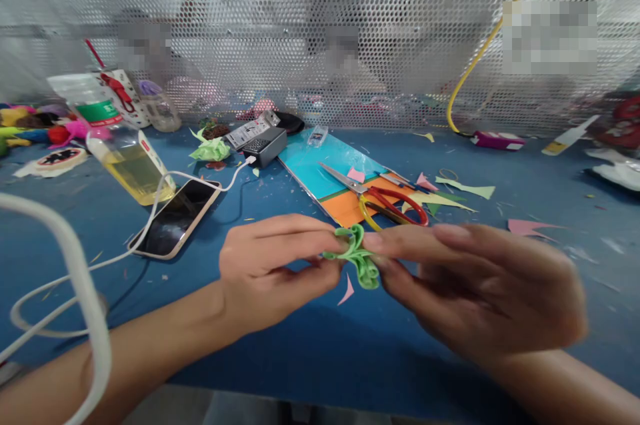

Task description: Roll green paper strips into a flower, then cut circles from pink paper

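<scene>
A small piece of curled, folded green paper point(356, 255) is held up between both hands, above the blue table. My left hand point(280, 265) pinches its left side between thumb and fingers. From the right, my right hand point(480, 278) closes its thumb and fingertips on the other side. Loops of the paper stick out above and below the fingertips. Just behind the hands lie scissors point(373, 195) with red and yellow handles, resting on blue and orange sheets point(320, 165). A pink paper scrap point(347, 291) is on the table below the green paper.
A phone point(177, 218) and a bottle of yellow liquid point(125, 158) stand to the left. A white cable point(75, 278) loops across the left foreground. Paper scraps point(467, 188) lie to the right. A perforated metal screen point(300, 31) closes the back; a yellow cord point(475, 65) hangs there.
</scene>
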`<state>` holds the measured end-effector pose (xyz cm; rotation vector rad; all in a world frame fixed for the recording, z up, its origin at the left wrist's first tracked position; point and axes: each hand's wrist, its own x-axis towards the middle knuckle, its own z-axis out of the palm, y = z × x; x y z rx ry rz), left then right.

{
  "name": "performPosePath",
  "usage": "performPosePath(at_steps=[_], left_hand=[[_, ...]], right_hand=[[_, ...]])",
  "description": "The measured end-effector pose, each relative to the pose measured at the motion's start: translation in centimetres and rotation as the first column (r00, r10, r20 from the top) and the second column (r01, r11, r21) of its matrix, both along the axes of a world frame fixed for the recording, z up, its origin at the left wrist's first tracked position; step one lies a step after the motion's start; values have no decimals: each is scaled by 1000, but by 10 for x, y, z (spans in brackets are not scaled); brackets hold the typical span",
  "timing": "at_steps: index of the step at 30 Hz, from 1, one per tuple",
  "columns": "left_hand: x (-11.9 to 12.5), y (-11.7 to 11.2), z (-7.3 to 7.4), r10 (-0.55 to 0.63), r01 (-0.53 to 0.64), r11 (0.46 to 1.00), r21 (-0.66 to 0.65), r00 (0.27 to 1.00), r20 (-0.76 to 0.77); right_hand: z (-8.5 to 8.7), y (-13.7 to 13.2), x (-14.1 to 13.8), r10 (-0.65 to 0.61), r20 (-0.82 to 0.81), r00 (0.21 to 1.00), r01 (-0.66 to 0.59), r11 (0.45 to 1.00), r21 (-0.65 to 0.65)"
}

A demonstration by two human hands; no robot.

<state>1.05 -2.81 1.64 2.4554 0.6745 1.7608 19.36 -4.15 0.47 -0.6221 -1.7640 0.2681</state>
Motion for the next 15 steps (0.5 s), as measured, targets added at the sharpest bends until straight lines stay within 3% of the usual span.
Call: performPosePath(at_steps=[6, 15], left_hand=[[0, -1, -1, 4, -3, 1000, 9, 1000, -26], [1, 4, -5, -10, 10, 1000, -17, 999, 32]], right_hand=[[-2, 5, -8, 131, -268, 954, -124, 991, 45], [-4, 8, -7, 164, -171, 971, -152, 985, 81]])
